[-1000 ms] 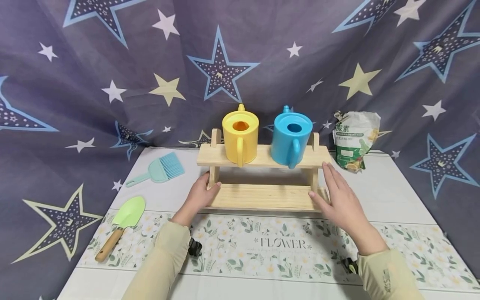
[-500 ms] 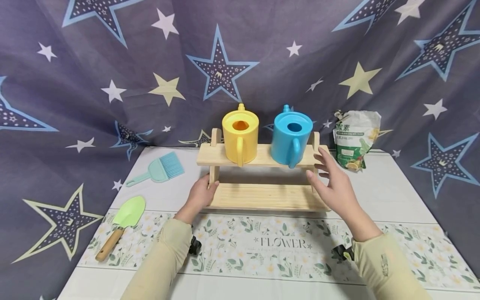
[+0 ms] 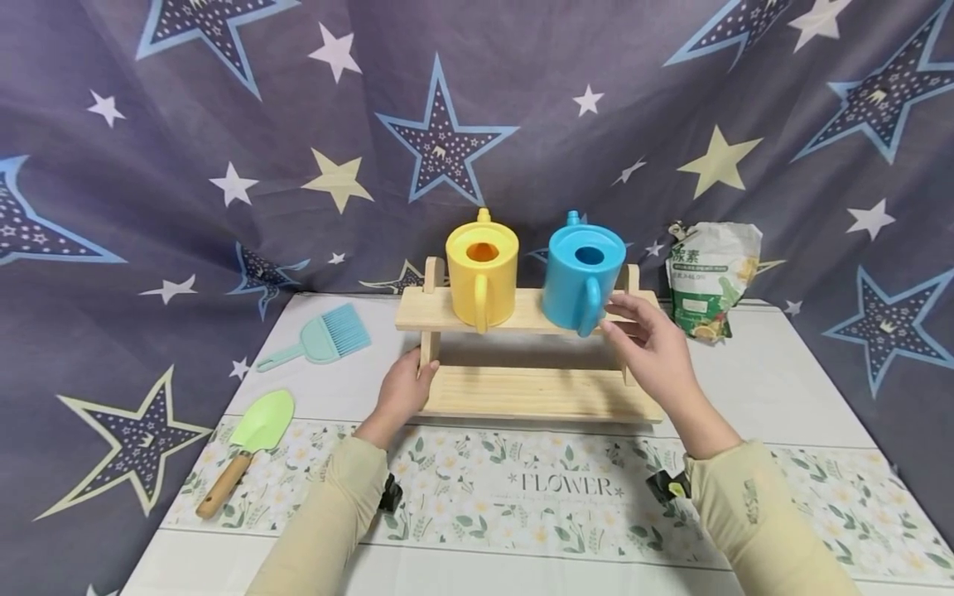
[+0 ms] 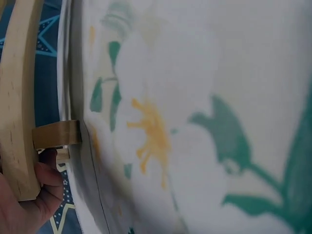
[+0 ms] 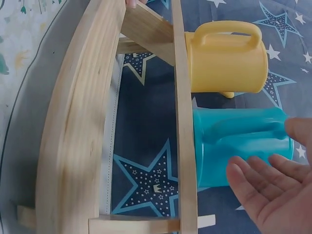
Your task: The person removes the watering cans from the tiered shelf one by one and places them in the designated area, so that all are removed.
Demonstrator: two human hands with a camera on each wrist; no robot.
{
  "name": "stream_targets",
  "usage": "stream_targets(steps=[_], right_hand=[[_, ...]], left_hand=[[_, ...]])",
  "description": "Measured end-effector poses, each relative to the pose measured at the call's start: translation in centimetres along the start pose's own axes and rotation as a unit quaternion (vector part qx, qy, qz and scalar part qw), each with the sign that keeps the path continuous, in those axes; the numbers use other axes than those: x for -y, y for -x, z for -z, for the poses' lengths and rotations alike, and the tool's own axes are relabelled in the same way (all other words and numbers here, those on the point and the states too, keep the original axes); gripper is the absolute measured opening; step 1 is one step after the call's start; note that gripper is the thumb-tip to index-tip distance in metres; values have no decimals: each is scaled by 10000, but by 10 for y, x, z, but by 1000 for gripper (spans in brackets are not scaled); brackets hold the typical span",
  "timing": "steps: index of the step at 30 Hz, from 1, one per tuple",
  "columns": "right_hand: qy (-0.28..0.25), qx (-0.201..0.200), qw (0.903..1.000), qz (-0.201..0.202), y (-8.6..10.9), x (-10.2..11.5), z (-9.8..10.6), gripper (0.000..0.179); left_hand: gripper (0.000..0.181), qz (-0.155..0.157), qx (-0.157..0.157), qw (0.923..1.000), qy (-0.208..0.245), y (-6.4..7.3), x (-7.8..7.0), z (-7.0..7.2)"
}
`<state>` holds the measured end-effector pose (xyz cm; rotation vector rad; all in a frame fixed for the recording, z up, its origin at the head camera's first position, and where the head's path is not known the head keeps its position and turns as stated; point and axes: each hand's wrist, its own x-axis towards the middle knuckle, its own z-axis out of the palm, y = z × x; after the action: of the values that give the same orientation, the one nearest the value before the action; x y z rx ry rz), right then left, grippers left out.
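- While the left hand (image 3: 402,391) curls its fingers round the left end of the wooden rack (image 3: 529,393), the right hand (image 3: 659,352), fingers loosely bent and slightly spread, hovers beside the blue watering can (image 3: 570,285); contact cannot be told.
- Done, seemingly: blue and yellow watering can (image 3: 483,271) upright on the upper shelf (image 3: 530,313).
- Not yet done: any grip on the blue one.
- Off the rack: trowel (image 3: 264,420) along the table's (image 3: 753,381) left edge.
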<state>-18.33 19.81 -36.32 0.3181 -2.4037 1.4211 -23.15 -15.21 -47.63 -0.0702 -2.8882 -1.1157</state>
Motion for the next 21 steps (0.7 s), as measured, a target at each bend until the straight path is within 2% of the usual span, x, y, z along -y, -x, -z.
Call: stream_targets(steps=[8,15,21], right_hand=[[-239,-78,9996,-86,-7,5,-8,41],[-282,-122,9992,-275,-9,8,-14,37],[-252,-110,9992,-286,-11,8,-16,36]], left_hand=[[41,107,-37,9999,13,1,-1,-1],[41,138,-28,9999,-60,1,-2,-3],[41,143,-68,9997,-181,2,-2,-4]])
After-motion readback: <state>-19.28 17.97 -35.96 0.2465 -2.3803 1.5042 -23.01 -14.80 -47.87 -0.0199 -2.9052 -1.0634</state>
